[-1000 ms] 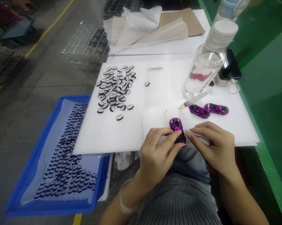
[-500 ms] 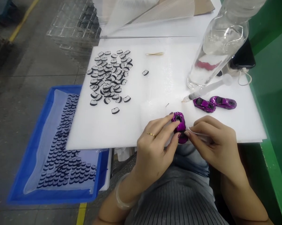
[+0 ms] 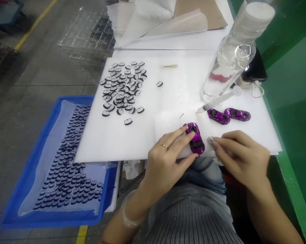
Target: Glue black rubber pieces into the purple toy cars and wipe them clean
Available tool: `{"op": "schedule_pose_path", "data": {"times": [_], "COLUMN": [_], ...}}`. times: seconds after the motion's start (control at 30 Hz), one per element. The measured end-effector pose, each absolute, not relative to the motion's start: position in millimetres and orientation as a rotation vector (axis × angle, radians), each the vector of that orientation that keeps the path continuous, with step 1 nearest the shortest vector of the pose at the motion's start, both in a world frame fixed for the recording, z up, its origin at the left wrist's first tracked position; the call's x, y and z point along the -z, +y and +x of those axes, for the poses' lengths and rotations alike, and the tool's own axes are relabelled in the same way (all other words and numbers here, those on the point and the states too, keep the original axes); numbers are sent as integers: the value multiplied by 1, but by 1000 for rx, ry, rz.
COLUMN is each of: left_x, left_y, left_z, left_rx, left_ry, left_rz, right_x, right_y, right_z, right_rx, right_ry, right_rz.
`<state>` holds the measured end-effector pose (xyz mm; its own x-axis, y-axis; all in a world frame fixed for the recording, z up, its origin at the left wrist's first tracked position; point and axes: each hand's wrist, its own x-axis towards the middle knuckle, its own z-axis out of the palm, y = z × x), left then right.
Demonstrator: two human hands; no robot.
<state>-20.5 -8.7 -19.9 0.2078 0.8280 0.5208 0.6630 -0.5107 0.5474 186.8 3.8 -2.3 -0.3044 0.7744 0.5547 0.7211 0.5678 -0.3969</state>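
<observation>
My left hand (image 3: 164, 157) is closed on a purple toy car (image 3: 198, 138), fingers on its far end and side, thumb by the near end. The car is at the front edge of the white board (image 3: 132, 142). To its right, my right hand (image 3: 244, 159) pinches a thin white wipe (image 3: 210, 139), mostly hidden and slightly blurred; it is apart from the car. Beyond that hand lie two more purple toy cars, one nearer (image 3: 219, 117) and one farther right (image 3: 238, 114). A syringe (image 3: 220, 99) lies just behind them, its tip pointing left.
Many small dark-edged clear window pieces (image 3: 122, 89) are scattered at the board's left. Toothpicks (image 3: 169, 65) lie at the back. A tall clear bottle (image 3: 225, 67) and a black phone (image 3: 256, 67) stand at right. A blue tray (image 3: 49, 128) of similar pieces sits lower left.
My right hand has moved right, taking the white wipe off the car. The car now shows more fully, tilted, and my left thumb has slid toward its near end. The view has shifted slightly.
</observation>
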Motion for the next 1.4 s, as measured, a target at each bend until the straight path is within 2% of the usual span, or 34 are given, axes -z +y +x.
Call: {"op": "schedule_pose_path", "data": {"times": [0.1, 0.23, 0.3, 0.53, 0.77, 1.03, 1.13, 1.3, 1.4], "left_x": [24, 26, 25, 22, 34, 32, 30, 30, 30], "left_y": [-9, -9, -9, -9, -6, -10, -10, -10, -10], "left_z": [-21, -20, -20, -27, -27, -37, -35, -31, -29], "left_rx": [-1281, -1246, -1191, -1109, -1359, -1159, -1089, -1023, -1028], "left_ry": [1375, 1357, 1363, 1301, 1206, 1297, 1352, 1351, 1358], "left_rz": [2382, 2487, 2498, 2522, 2565, 2347, 2401, 2575, 2600], "right_x": [-7, -6, -5, -8, 0, 9, 11, 41, 50], "right_y": [22, 44, 41, 4, 0, -5, -3, -21, -24], "right_z": [212, 230, 222, 161, 159, 123, 169, 347, 396], "right_rx": [-52, 308, 383, -174, -279, -56, -34, 643, 675], "right_ry": [-1873, -1979, -1951, -1880, -1812, -1939, -1832, -1382, -1389], "right_rz": [-1236, -1409, -1509, -1383, -1388, -1473, -1561, -1922, -1931]}}
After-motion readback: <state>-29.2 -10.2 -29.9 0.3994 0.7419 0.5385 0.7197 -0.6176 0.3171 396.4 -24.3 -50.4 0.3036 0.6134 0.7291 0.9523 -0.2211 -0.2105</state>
